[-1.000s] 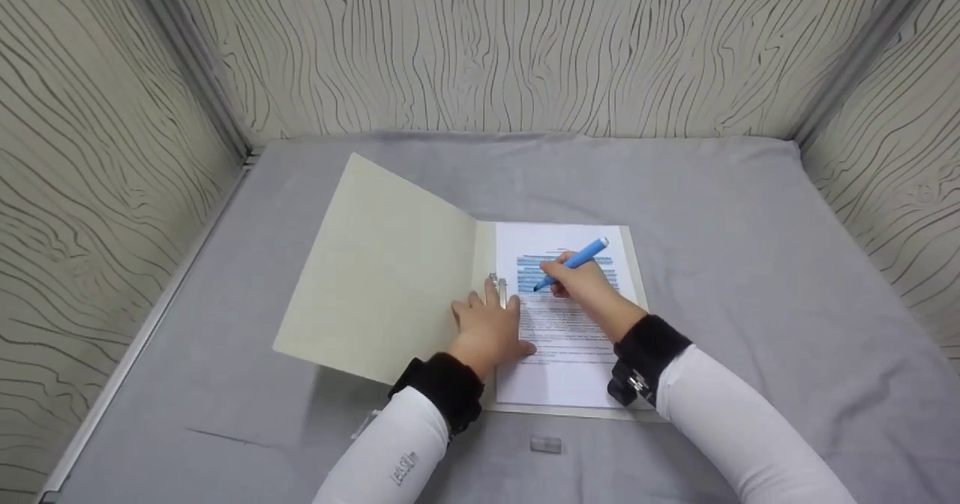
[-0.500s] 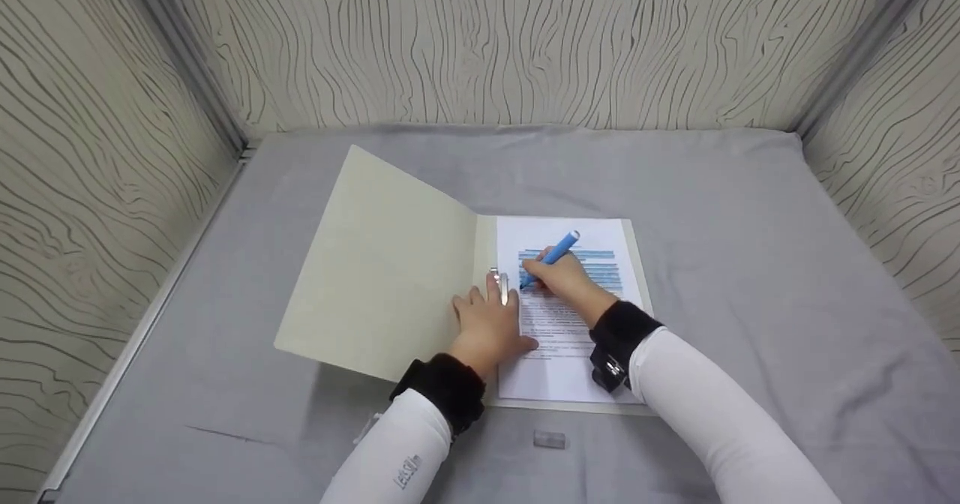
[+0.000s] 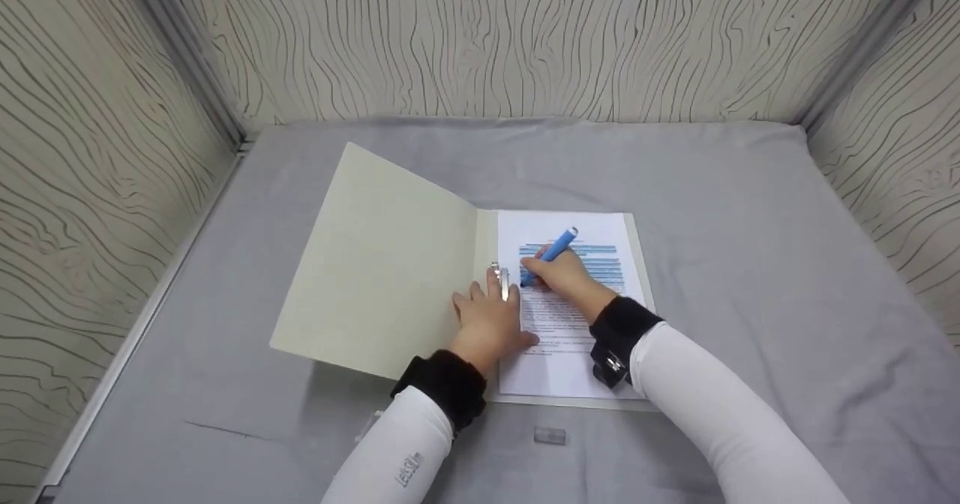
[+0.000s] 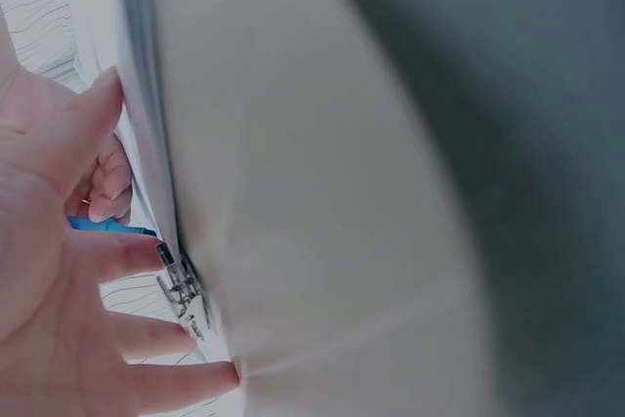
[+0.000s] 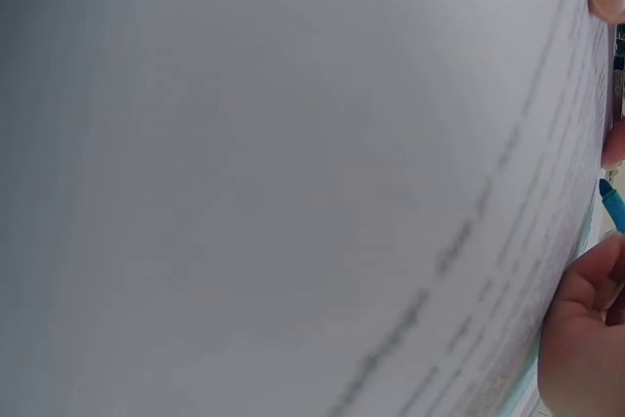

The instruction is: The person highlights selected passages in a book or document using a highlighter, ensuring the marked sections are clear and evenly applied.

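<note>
A cream folder (image 3: 382,264) lies open with its left cover raised at a slant. White printed sheets (image 3: 559,380) fill its right side, their upper lines coloured blue. My right hand (image 3: 570,275) pinches a blue marker (image 3: 559,244), tip down at the left end of the lowest coloured line. The left wrist view shows the marker (image 4: 109,227) beyond my left fingers. My left hand (image 3: 486,325) rests with spread fingers across the folder's inner fold, thumb on the sheets' left edge. Beside its fingertips is a metal clip (image 4: 181,285) that fastens the sheets.
A small grey block (image 3: 550,436) lies on the grey cloth (image 3: 750,211) in front of the folder. A clear piece (image 3: 367,425) shows partly behind the left sleeve. Wood-patterned panels (image 3: 480,39) enclose the table at the back and sides.
My right hand has moved left with the marker, from further along the text to the left margin. My left hand keeps its place on the folder. The head view has tilted slightly.
</note>
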A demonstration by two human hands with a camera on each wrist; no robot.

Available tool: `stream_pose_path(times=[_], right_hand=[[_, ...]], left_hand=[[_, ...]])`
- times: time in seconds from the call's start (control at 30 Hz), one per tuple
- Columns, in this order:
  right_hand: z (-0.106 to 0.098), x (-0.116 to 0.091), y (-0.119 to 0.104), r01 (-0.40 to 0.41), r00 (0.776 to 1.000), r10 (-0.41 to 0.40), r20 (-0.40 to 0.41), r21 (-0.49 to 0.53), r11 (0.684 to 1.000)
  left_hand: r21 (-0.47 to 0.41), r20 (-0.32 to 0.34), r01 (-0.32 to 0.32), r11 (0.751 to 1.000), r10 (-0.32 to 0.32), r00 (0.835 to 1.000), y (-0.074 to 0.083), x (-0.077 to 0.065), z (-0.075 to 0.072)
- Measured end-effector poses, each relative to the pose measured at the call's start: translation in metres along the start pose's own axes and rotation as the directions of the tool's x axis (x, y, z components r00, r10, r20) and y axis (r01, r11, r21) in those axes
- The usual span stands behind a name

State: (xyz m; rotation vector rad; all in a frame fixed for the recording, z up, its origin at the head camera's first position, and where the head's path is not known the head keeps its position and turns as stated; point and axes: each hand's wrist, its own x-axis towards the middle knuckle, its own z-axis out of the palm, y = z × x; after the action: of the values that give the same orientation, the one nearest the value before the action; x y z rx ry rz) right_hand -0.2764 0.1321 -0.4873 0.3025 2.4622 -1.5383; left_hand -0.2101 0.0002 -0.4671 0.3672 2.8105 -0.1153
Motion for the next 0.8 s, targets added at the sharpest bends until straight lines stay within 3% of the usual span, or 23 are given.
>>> stream_pose_path(times=[0.43,0.8], right_hand=[[0.0005,-0.0032,-0.0035,0.067,0.998,-0.066,0.026,-0.044,0.997],[0.0023,-0.0028,-0.0035,0.060,0.997,-0.058,0.042,-0.043,0.997]], left_hand=[[0.000,0.020,-0.010,1.000,0.010,1.000,0.0007,0.0018,-0.0009],[-0.016,0.024,-0.002,1.000,0.002,1.000,-0.0011,0.0009,-0.0006]])
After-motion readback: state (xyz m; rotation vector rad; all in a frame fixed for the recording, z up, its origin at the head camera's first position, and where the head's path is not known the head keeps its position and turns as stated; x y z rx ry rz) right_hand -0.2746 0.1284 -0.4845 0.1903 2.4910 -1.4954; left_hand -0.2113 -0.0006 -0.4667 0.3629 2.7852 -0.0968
